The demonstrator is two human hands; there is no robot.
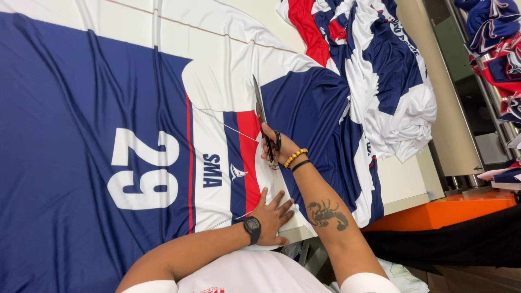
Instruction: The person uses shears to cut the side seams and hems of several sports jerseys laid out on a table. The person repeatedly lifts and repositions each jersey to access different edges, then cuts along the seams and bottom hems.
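Printed sportswear fabric sheet (81, 163), navy w/ white numerals, red and white stripes, spread flat over cutting table (404, 184); fills whole area left of both hands.

Left hand (273, 216), black digital wristwatch (252, 228) at wrist, laid flat, fingers spread, palm pressing cloth at table's near edge, just below-left of the scissor grip. Pinning only, nothing pinched.

Right hand (278, 149), yellow bead bracelet (296, 157) plus black band at wrist, closed round handles of tailor's scissors (262, 122), fingers through loops. Blades appear nearly together; exact gap not readable.

Step in hand, judged: cutting printed panel out of sheet, along white margin next to red stripe. Cut line visible as thin slit running up-left from grip. Sheet beyond blade tip looks uncut.

Scissors: long axis roughly straight away from wearer, tip pointing to far side of table, handles toward body. Blades sit directly beyond grip, over boundary betw. white and navy print.

Next move, judged: calls for blades reopened and advanced along stripe edge, left hand shifted forward to keep cloth taut and flat near cut.

Right of grip: heap of crumpled cut panels (380, 70), same colours, well apart from blades. Further right, orange surface (456, 209) and more folded cloth on shelving (496, 38).
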